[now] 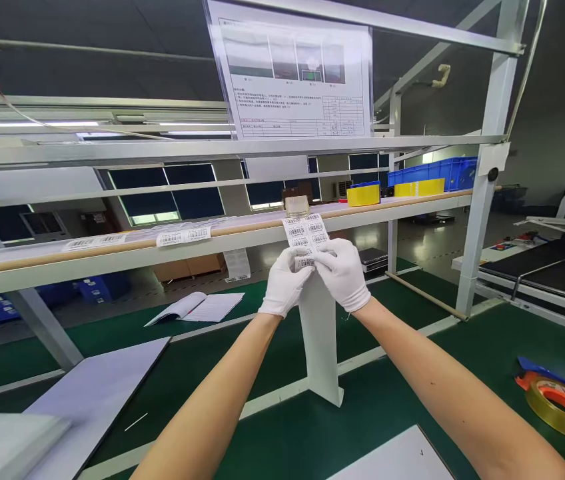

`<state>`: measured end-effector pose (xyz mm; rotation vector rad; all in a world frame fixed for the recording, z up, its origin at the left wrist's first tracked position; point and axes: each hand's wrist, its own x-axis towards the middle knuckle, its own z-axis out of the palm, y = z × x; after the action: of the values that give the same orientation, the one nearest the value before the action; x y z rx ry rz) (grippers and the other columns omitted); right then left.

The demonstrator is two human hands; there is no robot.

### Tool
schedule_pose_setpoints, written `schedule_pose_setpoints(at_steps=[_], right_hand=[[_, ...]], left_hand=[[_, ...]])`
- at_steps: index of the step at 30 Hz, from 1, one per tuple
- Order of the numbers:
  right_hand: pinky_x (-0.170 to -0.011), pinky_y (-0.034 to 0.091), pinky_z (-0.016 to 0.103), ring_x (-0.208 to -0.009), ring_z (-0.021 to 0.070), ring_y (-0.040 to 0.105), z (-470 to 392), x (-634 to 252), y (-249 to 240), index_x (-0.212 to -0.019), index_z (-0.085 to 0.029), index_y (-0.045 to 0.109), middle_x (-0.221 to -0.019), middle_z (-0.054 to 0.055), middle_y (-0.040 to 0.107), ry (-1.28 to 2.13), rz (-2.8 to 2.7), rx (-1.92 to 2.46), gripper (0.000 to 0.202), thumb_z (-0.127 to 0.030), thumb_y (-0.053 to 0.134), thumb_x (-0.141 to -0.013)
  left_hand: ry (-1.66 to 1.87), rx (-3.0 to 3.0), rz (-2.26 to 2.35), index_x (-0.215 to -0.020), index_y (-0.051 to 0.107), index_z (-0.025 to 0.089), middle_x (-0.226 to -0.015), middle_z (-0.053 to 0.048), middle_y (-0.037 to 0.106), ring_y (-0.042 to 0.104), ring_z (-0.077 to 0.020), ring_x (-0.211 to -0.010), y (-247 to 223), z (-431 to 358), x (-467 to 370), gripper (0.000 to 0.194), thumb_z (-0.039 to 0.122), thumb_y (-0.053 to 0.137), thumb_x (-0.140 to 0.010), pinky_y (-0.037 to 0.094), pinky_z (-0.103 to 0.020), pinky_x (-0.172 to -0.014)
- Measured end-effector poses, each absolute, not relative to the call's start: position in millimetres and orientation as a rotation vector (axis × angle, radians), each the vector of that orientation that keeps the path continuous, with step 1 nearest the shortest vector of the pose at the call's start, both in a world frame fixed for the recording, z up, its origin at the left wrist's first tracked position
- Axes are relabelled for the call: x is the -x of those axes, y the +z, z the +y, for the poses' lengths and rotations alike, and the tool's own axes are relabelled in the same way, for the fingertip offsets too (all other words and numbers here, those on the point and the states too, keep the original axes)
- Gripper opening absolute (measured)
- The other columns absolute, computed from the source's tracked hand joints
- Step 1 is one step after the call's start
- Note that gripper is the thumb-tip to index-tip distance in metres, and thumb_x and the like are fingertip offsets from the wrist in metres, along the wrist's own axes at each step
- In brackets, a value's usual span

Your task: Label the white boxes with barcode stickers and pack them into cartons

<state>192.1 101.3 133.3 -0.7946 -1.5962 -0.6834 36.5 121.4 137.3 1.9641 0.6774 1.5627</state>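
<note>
Labels (305,232) on a strip hang over the shelf (257,235) edge, white backing paper (320,333) dangling below. Gloved left hand (284,283) and right hand (343,272) both pinch the strip's printed lower part.

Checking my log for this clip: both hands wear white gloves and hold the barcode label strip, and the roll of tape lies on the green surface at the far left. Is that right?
Not quite: the head view shows the roll of tape at the far right of the green surface. The left hand and right hand do wear white gloves and hold the barcode label strip.
</note>
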Motion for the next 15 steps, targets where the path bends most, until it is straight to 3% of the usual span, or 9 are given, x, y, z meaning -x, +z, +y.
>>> schedule_pose_setpoints(at_steps=[4,8,11,15], right_hand=[[-0.094,0.056,0.05,-0.104,0.0289,0.065,67.8,-197.2,118.7,-0.093,-0.024,0.078,-0.102,0.011,0.073,-0.635,-1.628,0.813,0.021,-0.023,0.057,-0.099],[-0.094,0.054,0.044,-0.103,0.0261,0.064,-5.8,-216.6,72.9,-0.093,-0.022,0.067,-0.103,0.008,0.069,-0.298,-1.765,1.047,0.01,-0.015,0.059,-0.093],[-0.081,0.054,0.035,-0.091,0.0206,0.063,-68.6,-236.7,40.1,-0.091,-0.025,0.061,-0.099,0.002,0.066,0.252,-1.894,1.378,0.008,-0.02,0.058,-0.096],[-0.076,0.05,0.032,-0.083,0.0182,0.06,-121.9,-252.9,16.2,-0.088,-0.026,0.057,-0.092,-0.001,0.064,0.764,-1.995,1.662,0.023,-0.032,0.045,-0.107]], left_hand=[[1.534,-1.995,0.799,-0.137,0.058,0.02,-0.145,-0.012,0.064,0.062,-0.0312,-0.133,134.0,98.3,-27.2,0.063,0.026,0.078,-0.078,0.051,-0.051,-0.113],[1.438,-2.059,1.139,-0.159,0.041,0.027,-0.161,-0.011,0.049,0.049,-0.0352,-0.146,72.7,26.3,9.5,0.083,0.039,0.077,-0.085,0.041,-0.056,-0.121],[0.941,-1.973,1.146,-0.16,0.04,0.038,-0.164,-0.006,0.046,0.047,-0.037,-0.148,-2.5,-50.1,35.1,0.086,0.042,0.08,-0.083,0.04,-0.058,-0.123],[0.459,-1.616,1.156,-0.165,0.024,0.04,-0.174,-0.006,0.026,0.027,-0.0382,-0.159,-77.7,-124.6,36.7,0.124,0.026,0.092,-0.062,0.031,-0.059,-0.128]])
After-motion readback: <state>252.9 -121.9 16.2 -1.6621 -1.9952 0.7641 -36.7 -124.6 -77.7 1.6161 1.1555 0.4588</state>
